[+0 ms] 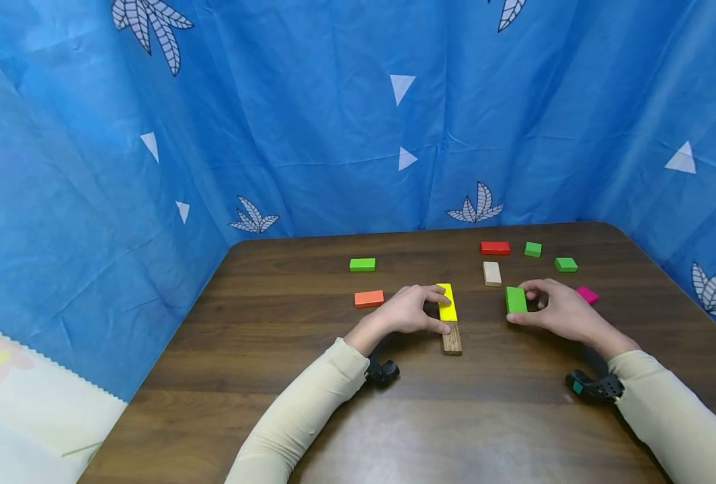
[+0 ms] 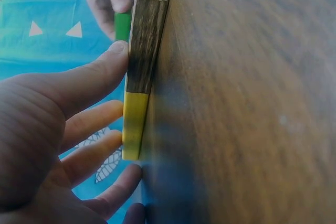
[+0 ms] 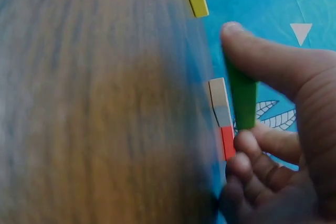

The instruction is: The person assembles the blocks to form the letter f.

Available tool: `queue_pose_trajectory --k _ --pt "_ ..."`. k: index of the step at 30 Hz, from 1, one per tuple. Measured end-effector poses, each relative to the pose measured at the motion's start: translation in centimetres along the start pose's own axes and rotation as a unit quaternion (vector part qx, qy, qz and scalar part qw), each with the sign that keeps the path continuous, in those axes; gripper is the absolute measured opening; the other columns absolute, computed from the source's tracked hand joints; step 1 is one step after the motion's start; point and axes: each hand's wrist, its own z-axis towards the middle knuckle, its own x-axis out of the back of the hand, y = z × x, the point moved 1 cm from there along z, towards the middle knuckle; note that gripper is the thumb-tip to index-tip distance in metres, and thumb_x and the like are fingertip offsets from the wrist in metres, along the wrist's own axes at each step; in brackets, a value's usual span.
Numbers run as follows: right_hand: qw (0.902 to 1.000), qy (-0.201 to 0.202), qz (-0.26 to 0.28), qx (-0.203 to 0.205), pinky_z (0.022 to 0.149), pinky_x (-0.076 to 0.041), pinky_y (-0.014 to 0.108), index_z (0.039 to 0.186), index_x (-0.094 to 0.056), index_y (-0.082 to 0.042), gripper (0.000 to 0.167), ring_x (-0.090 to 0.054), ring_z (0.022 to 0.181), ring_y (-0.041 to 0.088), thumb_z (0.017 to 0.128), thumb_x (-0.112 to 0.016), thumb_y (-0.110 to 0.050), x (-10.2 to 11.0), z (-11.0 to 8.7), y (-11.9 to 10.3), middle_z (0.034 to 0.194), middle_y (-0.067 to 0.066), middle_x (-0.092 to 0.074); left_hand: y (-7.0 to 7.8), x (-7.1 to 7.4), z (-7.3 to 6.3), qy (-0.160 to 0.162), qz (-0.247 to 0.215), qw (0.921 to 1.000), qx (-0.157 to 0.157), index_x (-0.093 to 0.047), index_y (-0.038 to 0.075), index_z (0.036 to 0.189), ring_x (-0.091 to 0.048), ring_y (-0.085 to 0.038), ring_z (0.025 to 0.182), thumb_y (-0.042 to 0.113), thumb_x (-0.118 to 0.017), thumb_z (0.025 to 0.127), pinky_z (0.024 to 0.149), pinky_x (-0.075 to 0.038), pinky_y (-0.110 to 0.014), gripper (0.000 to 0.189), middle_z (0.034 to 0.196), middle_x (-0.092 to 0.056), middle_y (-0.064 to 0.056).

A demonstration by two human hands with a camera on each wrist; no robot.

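In the head view a yellow block (image 1: 448,302) and a dark brown wooden block (image 1: 452,339) lie end to end in a line on the table. My left hand (image 1: 410,310) is over them, fingers extended; its thumb (image 2: 113,59) touches the brown block and two fingertips touch the yellow one. To the right, my right hand (image 1: 554,310) pinches a green block (image 1: 516,300) between thumb and fingertips. The right wrist view shows this green block (image 3: 242,98) held above the tabletop, with its upper end partly behind the thumb.
Left of the hands lie a lime green block (image 1: 362,265) and an orange block (image 1: 369,299). Toward the back right are a red block (image 1: 494,248), a cream block (image 1: 492,274) and two small green blocks (image 1: 533,249). A pink block (image 1: 587,294) is partly behind the right hand.
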Motion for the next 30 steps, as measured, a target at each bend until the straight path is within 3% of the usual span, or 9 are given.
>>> queue_pose_trajectory --k 8,19,30 --pt "0.9991 0.001 0.041 0.006 0.064 -0.046 0.025 0.14 -0.054 0.006 0.089 -0.055 0.087 0.021 0.08 -0.086 -0.052 -0.8 0.7 -1.9 0.099 0.009 -0.064 -0.1 0.0 0.0 0.002 0.0 1.0 0.001 -0.067 0.023 0.139 -0.042 -0.023 0.15 0.038 -0.084 0.087 0.124 -0.033 -0.044 0.057 0.16 -0.048 0.004" --pt "0.999 0.007 0.043 0.006 0.068 -0.05 0.029 0.145 -0.05 0.007 0.092 -0.058 0.086 0.024 0.081 -0.086 -0.049 -1.8 3.3 -4.0 0.098 0.01 -0.065 0.1 0.0 0.0 -0.001 -0.002 1.0 0.002 -0.067 0.024 0.14 -0.043 -0.023 0.149 0.04 -0.084 0.087 0.122 -0.036 -0.041 0.058 0.16 -0.048 0.005" --pt "0.9979 -0.002 0.064 -0.006 0.06 -0.046 0.032 0.146 -0.049 0.007 0.089 -0.056 0.074 0.023 0.083 -0.085 -0.045 -2.7 6.3 -6.9 0.094 0.013 -0.067 0.0 0.1 0.1 -0.004 0.005 1.0 -0.003 -0.067 0.023 0.14 -0.044 -0.024 0.149 0.041 -0.082 0.088 0.122 -0.035 -0.043 0.058 0.16 -0.049 0.004"
